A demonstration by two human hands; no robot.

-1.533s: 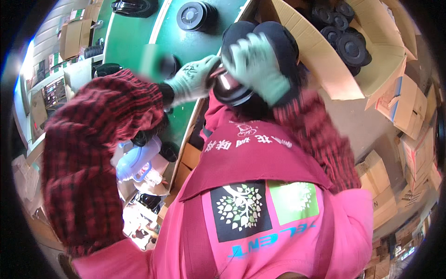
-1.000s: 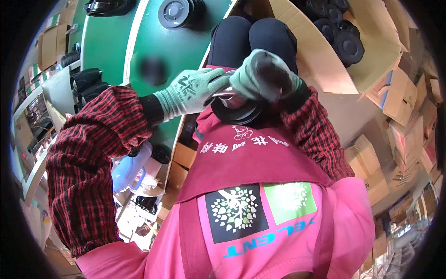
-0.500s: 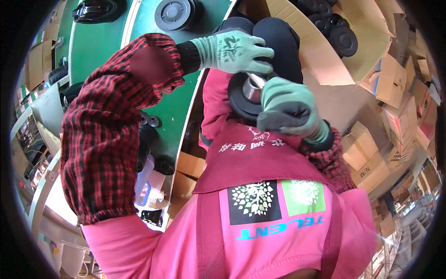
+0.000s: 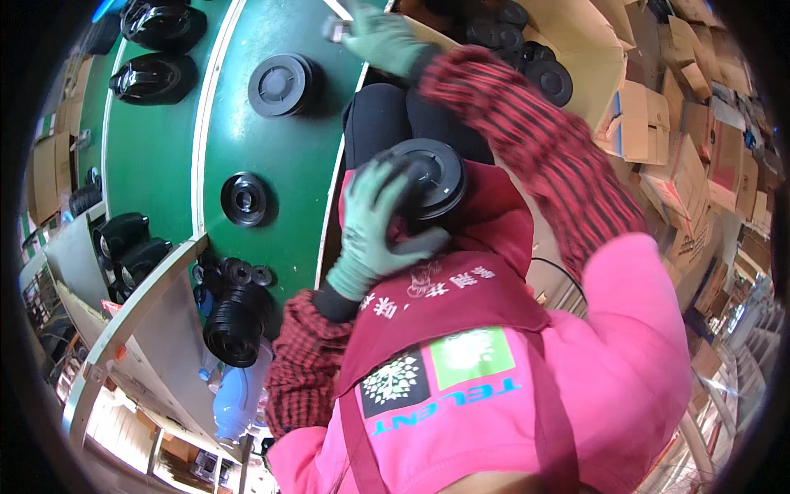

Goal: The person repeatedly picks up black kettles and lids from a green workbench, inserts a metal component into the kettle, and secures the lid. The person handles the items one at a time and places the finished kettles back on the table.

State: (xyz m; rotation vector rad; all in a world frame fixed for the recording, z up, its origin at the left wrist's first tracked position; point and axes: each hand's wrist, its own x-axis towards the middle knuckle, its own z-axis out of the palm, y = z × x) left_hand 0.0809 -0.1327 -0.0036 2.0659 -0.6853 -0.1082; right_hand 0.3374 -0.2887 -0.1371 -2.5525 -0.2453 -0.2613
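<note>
Both my hands wear pale green gloves with dark cuffs. On my lap, my left hand (image 4: 370,226) grips a black round disc-shaped part (image 4: 434,177) by its left side, fingers over the edge and thumb below. My right hand (image 4: 383,39) reaches far forward over the green table, past my knees. Its fingers close on a small silvery-white object (image 4: 336,30), whose kind I cannot make out. Just below that hand, to the left, a stack of similar black discs (image 4: 281,85) lies on the table.
A smaller black ring-shaped part (image 4: 244,199) sits on the green table (image 4: 288,156). Black glossy housings (image 4: 152,78) stand at the far left. Stacked black rings (image 4: 234,325) and a blue bottle (image 4: 239,395) are nearer. An open carton (image 4: 588,53) holds more black parts at the right.
My right hand has left the disc and swung forward and left over the table with the silvery object. My left hand has come back onto the disc. The view has shifted, showing more table.
</note>
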